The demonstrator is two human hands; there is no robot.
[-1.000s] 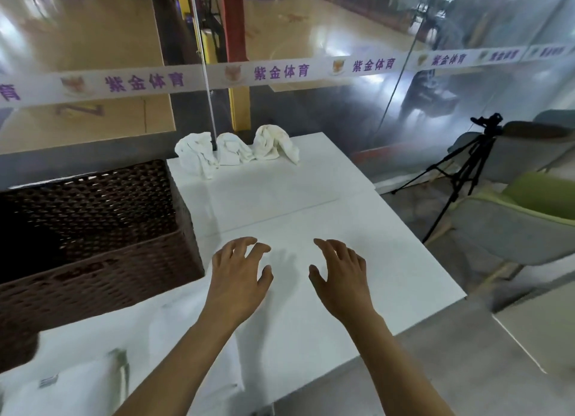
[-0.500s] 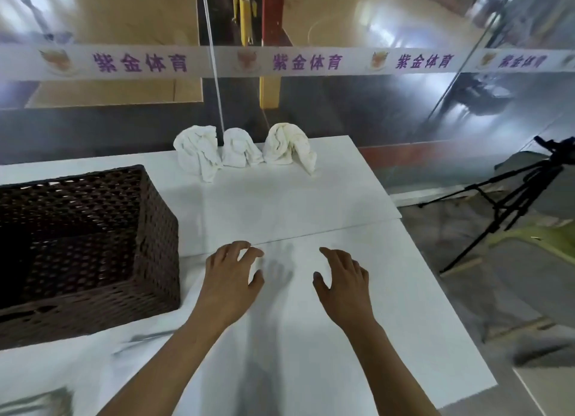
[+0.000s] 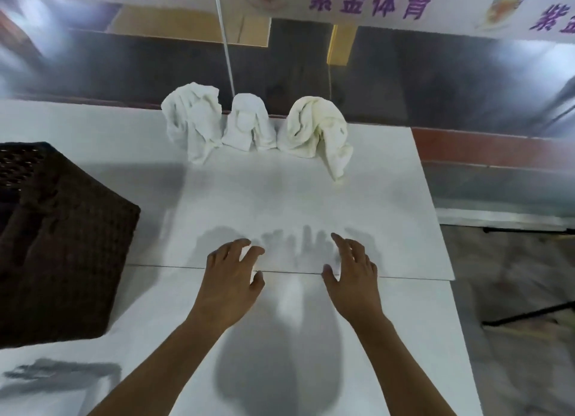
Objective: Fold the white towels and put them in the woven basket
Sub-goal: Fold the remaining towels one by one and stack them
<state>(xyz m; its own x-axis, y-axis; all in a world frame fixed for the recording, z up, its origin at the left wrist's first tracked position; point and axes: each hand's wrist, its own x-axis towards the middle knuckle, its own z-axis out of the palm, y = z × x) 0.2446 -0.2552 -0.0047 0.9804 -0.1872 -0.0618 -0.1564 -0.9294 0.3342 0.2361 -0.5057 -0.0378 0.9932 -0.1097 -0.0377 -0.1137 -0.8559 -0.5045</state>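
Observation:
Three crumpled white towels stand in a row at the far edge of the white table (image 3: 389, 222): a left towel (image 3: 191, 120), a middle towel (image 3: 249, 123) and a cream-tinted right towel (image 3: 314, 126). The dark brown woven basket (image 3: 65, 260) sits at the table's left side, its inside mostly out of view. My left hand (image 3: 231, 278) and my right hand (image 3: 353, 275) hover side by side over the table's middle, fingers loosely spread, holding nothing. Both are well short of the towels.
A glass wall with a banner of purple characters (image 3: 370, 1) rises right behind the towels. A thin white pole (image 3: 224, 42) stands behind the left towels. The table's right edge drops to the floor, where dark tripod legs (image 3: 529, 316) reach in.
The view has swung left and closer to the table. Both hands have stayed empty and advanced a little toward the towels; the chairs at right have left the view.

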